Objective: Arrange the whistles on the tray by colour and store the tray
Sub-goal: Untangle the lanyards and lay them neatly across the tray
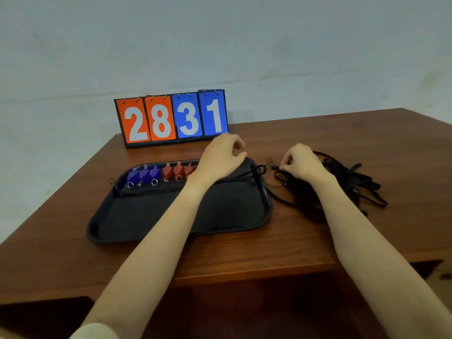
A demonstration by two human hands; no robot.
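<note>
On the tray, blue whistles and red whistles are lined up while cords beside it are pinched by the right hand, the left hand loosely curled, its hold untellable; detaching seems underway, steady pulling needed next

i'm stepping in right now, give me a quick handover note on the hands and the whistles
Left hand: over the far right part of the tray, fingers curled; what it holds is hidden.
Right hand: pinching a cord at the pile of black lanyards, right of the tray.
Done: three blue whistles, then at least three red whistles, in a row along the tray's far edge.
Left: finish sorting, then store the tray.
</note>
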